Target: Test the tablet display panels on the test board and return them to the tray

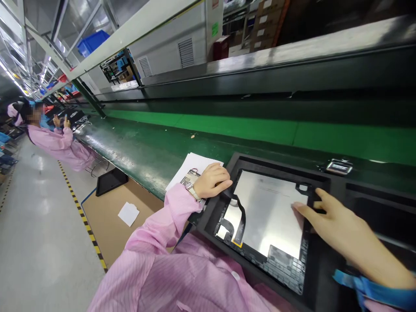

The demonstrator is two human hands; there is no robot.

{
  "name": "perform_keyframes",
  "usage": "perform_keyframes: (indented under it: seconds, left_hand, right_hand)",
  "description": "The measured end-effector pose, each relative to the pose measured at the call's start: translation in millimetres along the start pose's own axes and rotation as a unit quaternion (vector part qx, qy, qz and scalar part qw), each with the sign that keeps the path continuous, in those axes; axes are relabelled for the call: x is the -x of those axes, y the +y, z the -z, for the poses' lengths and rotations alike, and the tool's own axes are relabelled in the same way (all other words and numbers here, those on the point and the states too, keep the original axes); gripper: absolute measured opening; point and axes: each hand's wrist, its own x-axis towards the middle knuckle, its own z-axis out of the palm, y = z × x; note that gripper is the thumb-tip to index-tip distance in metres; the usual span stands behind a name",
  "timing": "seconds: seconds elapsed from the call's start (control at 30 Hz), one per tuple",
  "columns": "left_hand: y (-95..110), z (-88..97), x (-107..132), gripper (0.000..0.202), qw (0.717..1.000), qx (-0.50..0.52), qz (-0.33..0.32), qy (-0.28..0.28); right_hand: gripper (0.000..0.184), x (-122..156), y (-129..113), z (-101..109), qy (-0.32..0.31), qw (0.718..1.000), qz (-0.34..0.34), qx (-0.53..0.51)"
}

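Note:
A tablet screen assembly (269, 212) lies back side up in a black foam tray (312, 288). It shows a shiny metal plate, dark flex cables (239, 219) on the left and a patterned strip along the near edge. My right hand (338, 221) is at its right edge, thumb over the metal and index finger near the upper corner, fingertips apart. On the tray's left rim rests my left hand (212, 180), thumb out and nothing visible in it. A circuit board (190, 177) lies beside that wrist on white paper (182, 167).
A small metallic rectangular part (339, 167) sits behind the tray on the green bench (139, 147). Below its left edge, a cardboard sheet (112, 221) holds a black tray (111, 181) and a white paper piece (128, 214). A co-worker in pink (53, 138) sits farther left.

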Motion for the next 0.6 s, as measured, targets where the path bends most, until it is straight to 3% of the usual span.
perform_keyframes:
  seconds: [0.1, 0.17, 0.23, 0.3, 0.37, 0.47, 0.6]
  left_hand:
    - [-1, -3.7, 6, 0.050, 0.999, -0.045, 0.017, -0.003]
    - [1, -3.9, 7, 0.053, 0.998, -0.058, 0.028, -0.012]
    - [2, -2.8, 7, 0.054, 0.998, -0.060, 0.033, -0.016]
    - [5, -1.1, 5, 0.056, 0.997, -0.063, 0.031, -0.013]
    - [7, 0.8, 3, 0.059, 0.997, -0.066, 0.027, -0.004]
    - [9, 2.8, 0, 0.064, 0.998, -0.055, 0.031, 0.007]
    - [10, 3.8, -3, 0.063, 0.999, -0.018, 0.045, 0.015]
  right_hand:
    - [0.052, 19, -11, -1, 0.037, 0.982, 0.032, 0.181]
    - [0.057, 33, -21, -4, 0.092, 0.947, 0.090, 0.293]
    - [0.061, 39, -30, -13, 0.130, 0.921, 0.179, 0.322]
    - [0.059, 37, -36, -27, 0.100, 0.924, 0.275, 0.247]
    - [0.053, 30, -41, -44, 0.013, 0.936, 0.326, 0.132]
    - [0.039, 18, -48, -67, -0.062, 0.947, 0.314, 0.009]
    - [0.025, 10, -54, -82, -0.060, 0.956, 0.286, -0.027]
